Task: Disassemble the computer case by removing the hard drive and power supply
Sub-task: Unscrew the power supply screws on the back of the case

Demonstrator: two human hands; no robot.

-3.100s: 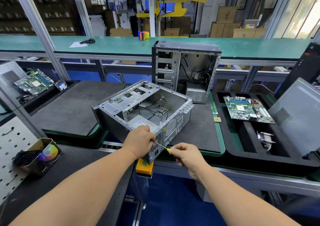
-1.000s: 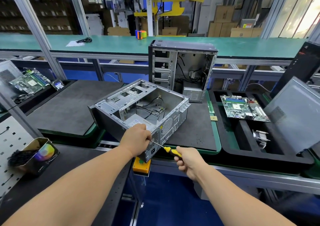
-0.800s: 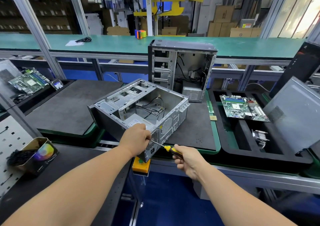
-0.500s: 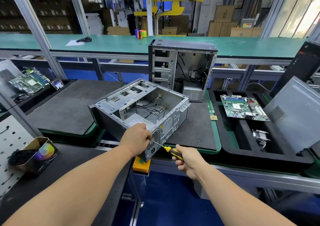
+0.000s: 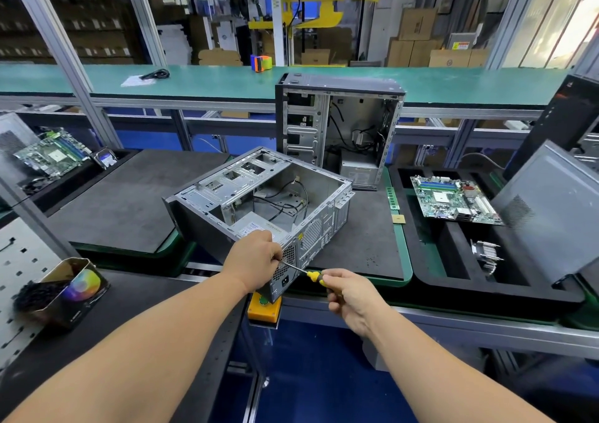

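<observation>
Right hand (image 5: 351,294) grips screwdriver (image 5: 304,272) at rear of power supply (image 5: 281,276); left hand (image 5: 256,258) curls over computer case (image 5: 259,202) corner on mat. Supply not yet out; hard drive unseen.

Case (image 5: 259,195) grey metal, lying on its side, open side up, on a dark mat, near corner overhanging the edge. Inside: loose black cables and drive bays. PSU (image 5: 256,228) silver box, in the near rear corner, label up, its vented back face at the rear panel. No hard drive discernible.
</observation>
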